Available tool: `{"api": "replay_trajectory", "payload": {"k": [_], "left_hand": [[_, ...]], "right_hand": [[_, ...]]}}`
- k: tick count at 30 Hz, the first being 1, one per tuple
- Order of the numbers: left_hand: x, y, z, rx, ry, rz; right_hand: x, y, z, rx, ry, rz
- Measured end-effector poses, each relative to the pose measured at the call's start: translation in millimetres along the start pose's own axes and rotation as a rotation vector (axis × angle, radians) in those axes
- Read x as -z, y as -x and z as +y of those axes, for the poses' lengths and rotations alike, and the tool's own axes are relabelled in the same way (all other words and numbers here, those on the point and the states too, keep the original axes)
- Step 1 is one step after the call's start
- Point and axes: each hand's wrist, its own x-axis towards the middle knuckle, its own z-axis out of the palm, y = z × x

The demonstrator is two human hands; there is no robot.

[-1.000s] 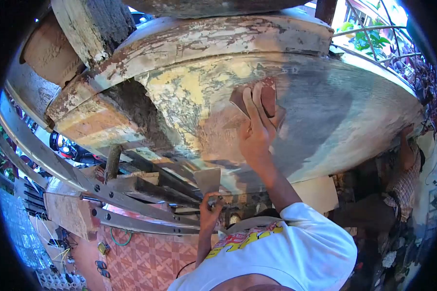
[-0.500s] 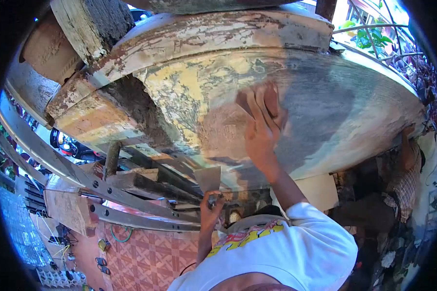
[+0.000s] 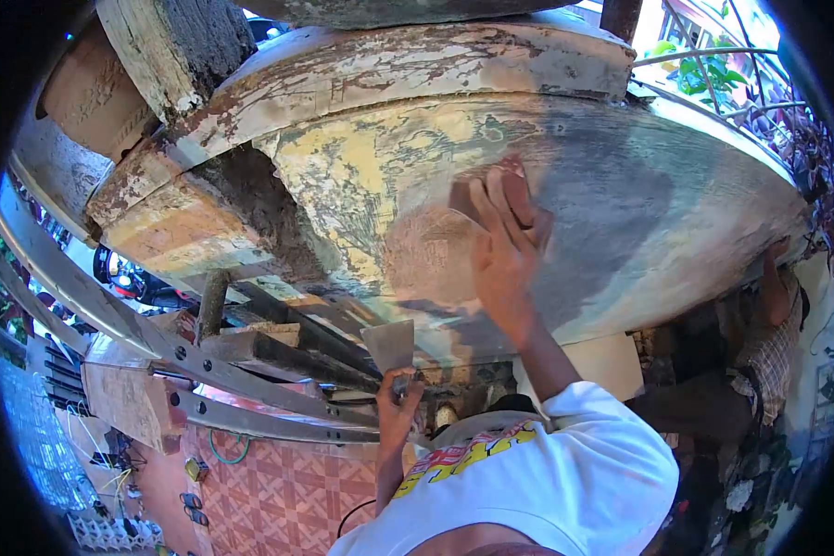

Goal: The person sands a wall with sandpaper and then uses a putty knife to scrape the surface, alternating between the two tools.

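Peeling hull [image 3: 361,176] outdoors; R hand [image 3: 502,259] presses sandpaper [image 3: 461,193], L hand [image 3: 397,398] grips scraper [image 3: 389,345].

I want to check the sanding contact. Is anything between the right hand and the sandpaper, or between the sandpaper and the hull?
Nothing visible. The right hand lies directly on the sandpaper, which lies flat on the hull. The scraper in the left hand is lower, clear of both.

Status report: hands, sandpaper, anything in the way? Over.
Right hand flat, pressing sandpaper on hull. Left hand gripping scraper, blade up, below hull. Another person under hull far right, clear of the sanded patch.
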Motion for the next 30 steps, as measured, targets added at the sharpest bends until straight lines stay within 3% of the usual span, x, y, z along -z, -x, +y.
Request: {"api": "replay_trajectory", "payload": {"k": [2, 5, 9, 11, 12, 14, 19, 22, 25, 30], "left_hand": [[10, -10, -26, -0.189, -0.168, -0.003], [-5, 5, 10, -0.021, 0.001, 0.01], [3, 4, 3, 0.009, 0.009, 0.038], [11, -10, -10, -0.311, -0.264, 0.017], [8, -5, -6, -0.305, -0.262, 0.016], [1, -3, 12, -0.057, -0.066, 0.026], [-1, -2, 23, -0.062, -0.038, 0.018], [7, -6, 4, -0.137, -0.109, 0.017], [1, -3, 11, 0.001, -0.07, 0.035], [11, -6, -10, -0.169, -0.154, 0.051]], "right_hand": [[-4, -3, 5, 0.059, -0.012, 0.028], [-5, -21, -22, -0.013, -0.008, 0.007], [-10, -30, -40, -0.058, 0.034, 0.066], [-14, -37, -43, -0.038, 0.016, 0.08], [-11, -36, -42, -0.035, 0.015, 0.071], [-8, -37, -40, -0.027, 0.009, 0.067], [-9, -16, -15, 0.064, 0.008, 0.074], [-9, -30, -38, 0.004, 0.009, 0.065], [1, -37, -43, 0.022, -0.001, -0.009], [-7, -20, -27, 0.013, -0.022, 0.007]]}}
